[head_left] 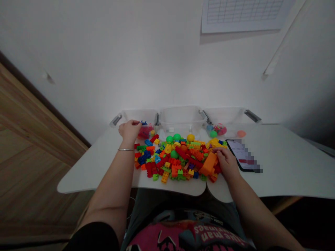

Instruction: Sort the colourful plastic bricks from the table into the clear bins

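Observation:
My left hand is above the left clear bin, its fingers pinched on a small blue brick. Red pieces and a yellow one lie in that bin. At the right end of a mixed pile of toy bricks, my right hand is closed at the edge of a large orange block, which sits tilted on the pile. Part of its grip is hidden behind the hand. Green balls and a yellow ball lie along the pile's far side.
A middle clear bin holds a small white piece. The right clear bin has several balls in it. Right of the pile lies a phone. The white table meets a wall behind the bins; its front edge is near my body.

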The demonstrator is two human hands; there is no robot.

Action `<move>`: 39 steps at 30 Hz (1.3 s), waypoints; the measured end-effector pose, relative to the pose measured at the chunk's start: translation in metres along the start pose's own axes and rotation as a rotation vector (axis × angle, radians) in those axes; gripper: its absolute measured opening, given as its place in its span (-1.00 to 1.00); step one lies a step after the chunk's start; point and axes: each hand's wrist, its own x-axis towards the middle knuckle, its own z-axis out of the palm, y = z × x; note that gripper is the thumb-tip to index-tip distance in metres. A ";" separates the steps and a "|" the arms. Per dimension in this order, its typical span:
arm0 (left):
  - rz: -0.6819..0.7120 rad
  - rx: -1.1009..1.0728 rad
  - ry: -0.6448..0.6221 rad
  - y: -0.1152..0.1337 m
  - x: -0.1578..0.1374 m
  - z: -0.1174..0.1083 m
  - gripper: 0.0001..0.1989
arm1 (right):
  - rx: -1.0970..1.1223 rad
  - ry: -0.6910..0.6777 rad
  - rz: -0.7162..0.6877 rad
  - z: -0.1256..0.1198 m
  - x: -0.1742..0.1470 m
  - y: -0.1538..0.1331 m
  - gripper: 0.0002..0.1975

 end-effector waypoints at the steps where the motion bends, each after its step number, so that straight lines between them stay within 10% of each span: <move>1: -0.021 0.008 -0.008 0.002 -0.001 -0.001 -0.69 | 0.001 0.000 0.000 0.000 0.000 0.000 -0.71; 8: -0.029 -0.072 0.000 0.001 -0.003 0.003 -0.73 | 0.005 0.004 0.009 0.001 0.000 0.000 -0.72; 14: 0.286 -0.215 0.069 -0.012 -0.012 0.003 -0.56 | 0.001 0.006 0.021 0.000 -0.001 -0.003 -0.72; 27: 0.484 -0.101 -0.022 -0.051 -0.150 0.008 -0.55 | -0.001 0.044 0.009 0.004 -0.002 0.002 -0.72; 39: 0.541 -0.034 -0.064 -0.036 -0.178 0.024 -0.61 | -0.045 0.105 -0.016 -0.002 0.026 -0.033 -0.69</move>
